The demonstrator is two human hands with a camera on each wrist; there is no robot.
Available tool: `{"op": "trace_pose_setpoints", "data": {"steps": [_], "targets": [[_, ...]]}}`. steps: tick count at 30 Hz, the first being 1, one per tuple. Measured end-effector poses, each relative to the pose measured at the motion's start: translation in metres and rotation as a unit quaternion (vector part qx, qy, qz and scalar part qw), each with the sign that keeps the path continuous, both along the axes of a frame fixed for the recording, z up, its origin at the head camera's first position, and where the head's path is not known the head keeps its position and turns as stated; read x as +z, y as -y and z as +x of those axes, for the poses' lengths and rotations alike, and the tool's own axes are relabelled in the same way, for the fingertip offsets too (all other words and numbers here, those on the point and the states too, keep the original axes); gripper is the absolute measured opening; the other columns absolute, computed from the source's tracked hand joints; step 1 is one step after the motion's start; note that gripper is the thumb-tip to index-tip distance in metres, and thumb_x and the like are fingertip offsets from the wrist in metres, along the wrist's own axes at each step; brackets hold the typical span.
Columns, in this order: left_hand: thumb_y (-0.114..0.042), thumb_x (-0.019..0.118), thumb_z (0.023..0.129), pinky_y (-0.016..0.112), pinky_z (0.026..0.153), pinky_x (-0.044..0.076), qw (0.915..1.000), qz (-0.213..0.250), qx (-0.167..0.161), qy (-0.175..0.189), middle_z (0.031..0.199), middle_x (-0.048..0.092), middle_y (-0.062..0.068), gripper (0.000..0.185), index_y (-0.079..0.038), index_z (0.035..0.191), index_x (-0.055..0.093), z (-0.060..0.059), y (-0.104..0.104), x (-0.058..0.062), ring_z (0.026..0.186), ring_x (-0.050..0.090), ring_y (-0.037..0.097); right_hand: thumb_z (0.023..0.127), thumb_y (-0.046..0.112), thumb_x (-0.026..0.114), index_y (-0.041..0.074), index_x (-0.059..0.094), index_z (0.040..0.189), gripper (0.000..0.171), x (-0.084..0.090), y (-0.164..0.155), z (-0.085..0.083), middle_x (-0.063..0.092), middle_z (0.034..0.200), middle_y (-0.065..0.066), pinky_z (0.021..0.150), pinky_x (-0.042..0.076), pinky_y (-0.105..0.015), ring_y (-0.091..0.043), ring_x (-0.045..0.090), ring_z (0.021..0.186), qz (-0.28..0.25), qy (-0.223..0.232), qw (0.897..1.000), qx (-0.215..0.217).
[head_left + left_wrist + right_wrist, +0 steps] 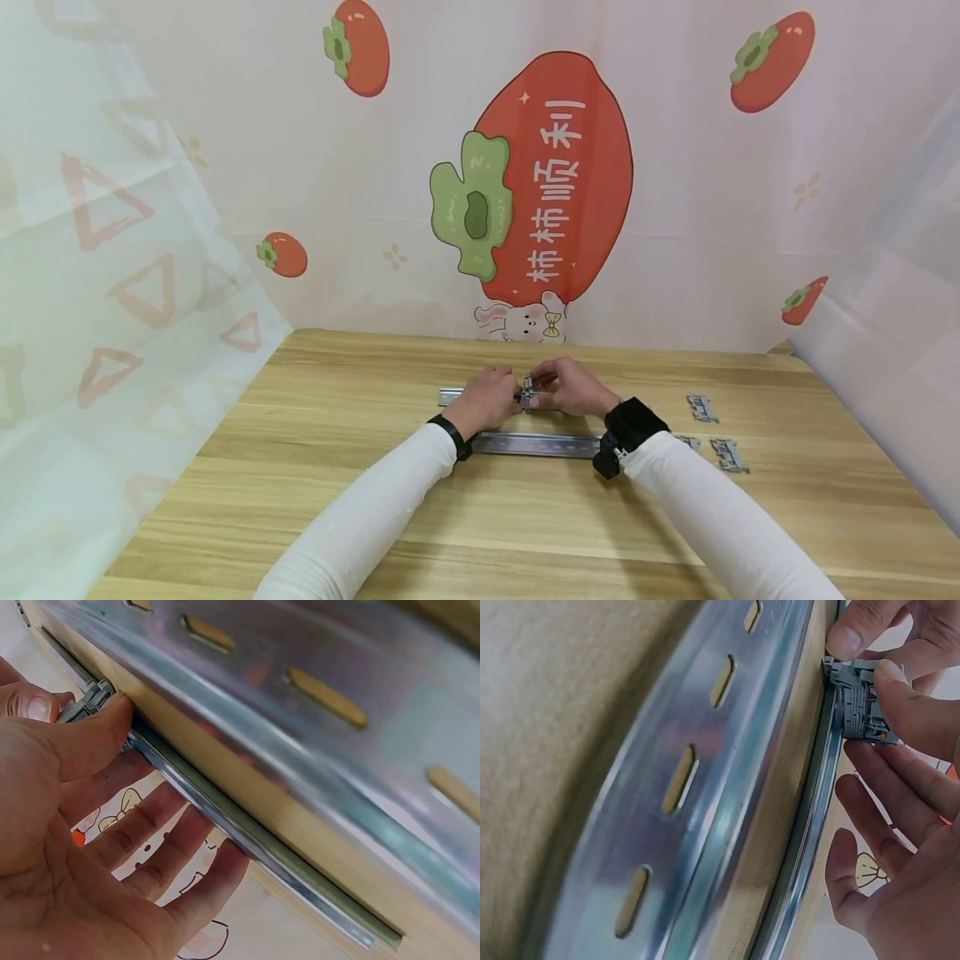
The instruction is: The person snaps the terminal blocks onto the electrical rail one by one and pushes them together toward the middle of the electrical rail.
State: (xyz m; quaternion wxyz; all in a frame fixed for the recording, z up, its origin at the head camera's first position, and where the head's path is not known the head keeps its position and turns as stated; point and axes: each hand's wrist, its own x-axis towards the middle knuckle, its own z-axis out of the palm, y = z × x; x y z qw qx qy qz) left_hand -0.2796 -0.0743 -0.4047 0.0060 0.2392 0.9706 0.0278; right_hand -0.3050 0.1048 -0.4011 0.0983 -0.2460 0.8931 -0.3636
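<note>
Okay, pinching a grey terminal block [861, 705] between thumb and fingers of the right hand [576, 390], and between thumb and finger of the left hand [487, 400] too. Touching the far rail [450, 397]; hard to tell if properly seated. Probably light, stiff plastic, not slippery, maybe fragile at the thin bits, so hold by the broad flat sides. Further out: nearer slotted rail [536, 446], then loose blocks [730, 456] rightward.

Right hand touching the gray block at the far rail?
Touching. The right wrist view shows it: the thumb of the right hand lies against the gray block, no gap between them.
</note>
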Motion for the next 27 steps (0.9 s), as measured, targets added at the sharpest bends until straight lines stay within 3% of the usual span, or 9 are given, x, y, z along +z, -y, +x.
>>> {"op": "trace_pose_setpoints", "data": {"steps": [16, 27], "targets": [[-0.034, 0.064, 0.089, 0.035, 0.077, 0.05, 1.0, 0.004, 0.001, 0.003, 0.097, 0.053, 0.002, 0.025, -0.011, 0.099, 0.068, 0.0013, -0.0001, 0.0027, 0.093, 0.053, 0.02, 0.073, 0.013, 0.08, 0.007, 0.067, 0.11, 0.04, -0.006, 0.0016, 0.0012, 0.066, 0.1, -0.001, 0.09, 0.047, -0.038, -0.017, 0.061, 0.094, 0.012, -0.029, 0.999, -0.018], [-0.033, 0.065, 0.088, 0.034, 0.074, 0.049, 1.0, 0.001, -0.001, 0.01, 0.094, 0.052, 0.001, 0.022, -0.012, 0.096, 0.069, 0.0018, -0.0011, 0.0043, 0.089, 0.052, 0.019, 0.073, 0.014, 0.08, 0.007, 0.066, 0.111, 0.041, -0.0052, 0.0015, 0.0014, 0.065, 0.1, 0.0, 0.09, 0.047, -0.038, -0.016, 0.06, 0.094, 0.007, -0.018, 1.0, -0.013]]}}
